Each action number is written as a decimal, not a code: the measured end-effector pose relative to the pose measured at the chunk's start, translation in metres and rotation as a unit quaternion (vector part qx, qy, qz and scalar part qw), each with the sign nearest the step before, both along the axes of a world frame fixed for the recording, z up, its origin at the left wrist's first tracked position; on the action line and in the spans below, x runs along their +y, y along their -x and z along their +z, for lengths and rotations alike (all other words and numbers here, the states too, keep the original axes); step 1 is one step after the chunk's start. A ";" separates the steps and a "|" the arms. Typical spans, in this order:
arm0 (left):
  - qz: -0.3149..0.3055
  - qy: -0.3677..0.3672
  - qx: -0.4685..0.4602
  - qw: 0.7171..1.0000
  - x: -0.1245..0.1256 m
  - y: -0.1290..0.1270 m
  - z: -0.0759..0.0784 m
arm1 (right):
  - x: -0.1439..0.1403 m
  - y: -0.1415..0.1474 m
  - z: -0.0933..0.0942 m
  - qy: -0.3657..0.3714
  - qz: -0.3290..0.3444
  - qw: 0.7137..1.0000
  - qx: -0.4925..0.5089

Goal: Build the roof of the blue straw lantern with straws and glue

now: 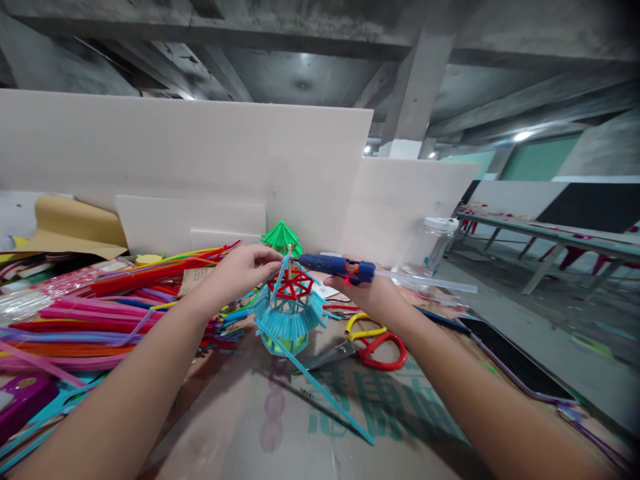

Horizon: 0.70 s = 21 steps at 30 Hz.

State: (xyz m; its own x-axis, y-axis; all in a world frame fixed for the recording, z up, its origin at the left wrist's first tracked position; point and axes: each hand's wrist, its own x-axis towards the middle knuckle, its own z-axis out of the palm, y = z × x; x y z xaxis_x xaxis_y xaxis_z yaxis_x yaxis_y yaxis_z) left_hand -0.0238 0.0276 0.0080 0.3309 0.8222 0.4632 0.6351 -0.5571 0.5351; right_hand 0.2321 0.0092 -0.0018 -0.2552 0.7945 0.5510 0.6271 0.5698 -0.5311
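Observation:
In the middle stands a small pagoda-like model point(289, 313) made of thin straws, with a light-blue skirt roof, a red frame above it and a pale post at the top. My left hand point(247, 270) reaches in from the left, its fingertips pinched on a light-blue straw point(279, 279) near the peak. My right hand point(373, 293) is wrapped around a dark-blue hot glue gun point(333, 266), whose nozzle points left at the top of the post. A clear glue stick point(430, 281) sticks out of its back end. The exact contact at the nozzle tip is too small to tell.
Red-and-yellow-handled scissors point(383, 350) lie right of the model. Colourful straws point(95, 313) are heaped at left. A green straw roof point(281, 237) stands behind. A phone point(515, 360) and a clear plastic jar point(431, 247) are at right; white boards point(190, 153) form the back.

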 end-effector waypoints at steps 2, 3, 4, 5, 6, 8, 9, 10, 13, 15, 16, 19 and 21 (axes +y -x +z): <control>0.000 0.001 -0.002 1.000 0.000 0.000 0.000 | 0.001 0.000 -0.001 0.003 0.002 1.000 0.006; 0.002 0.003 -0.002 1.000 0.000 0.000 0.000 | 0.001 0.000 -0.001 0.005 0.003 1.000 0.009; 0.004 0.004 -0.002 1.000 0.001 -0.001 0.000 | 0.001 0.000 -0.002 0.006 0.003 1.000 0.014; 0.007 0.004 -0.002 1.000 0.001 -0.001 0.000 | 0.001 0.001 -0.002 0.007 0.004 1.000 0.018; 0.008 0.004 -0.002 1.000 0.001 -0.001 0.000 | 0.001 0.001 -0.002 0.009 0.005 1.000 0.020; 0.009 0.003 0.000 1.000 0.001 -0.001 0.000 | 0.001 0.002 0.000 0.010 0.006 1.000 0.023; 0.009 0.004 0.002 1.000 0.000 -0.001 0.001 | 0.000 0.002 0.001 0.010 0.005 1.000 0.022; 0.010 0.006 0.002 1.000 -0.001 -0.001 0.001 | -0.001 0.003 0.002 0.010 0.003 1.000 0.022; 0.008 0.009 0.000 1.000 -0.002 -0.002 0.002 | -0.002 0.003 0.003 0.013 -0.010 1.000 0.019; 0.007 0.007 -0.002 1.000 -0.002 -0.002 0.002 | -0.002 0.003 0.002 0.017 -0.025 0.999 0.015; 0.007 0.005 -0.003 1.000 -0.002 -0.002 0.002 | -0.001 0.002 0.001 0.017 -0.032 0.999 0.011; 0.008 -0.003 -0.002 1.000 0.000 -0.001 0.000 | 0.001 0.000 -0.002 0.016 -0.035 0.999 0.000; 0.008 -0.005 0.000 1.000 0.001 0.000 -0.001 | 0.002 -0.001 -0.003 0.014 -0.027 1.000 -0.002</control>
State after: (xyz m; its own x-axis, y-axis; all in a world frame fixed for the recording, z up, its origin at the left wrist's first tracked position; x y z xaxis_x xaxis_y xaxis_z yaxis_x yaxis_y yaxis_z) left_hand -0.0234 0.0288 0.0071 0.3178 0.8222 0.4722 0.6437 -0.5528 0.5293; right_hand 0.2332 0.0115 -0.0049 -0.2142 0.8225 0.5269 0.6590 0.5198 -0.5435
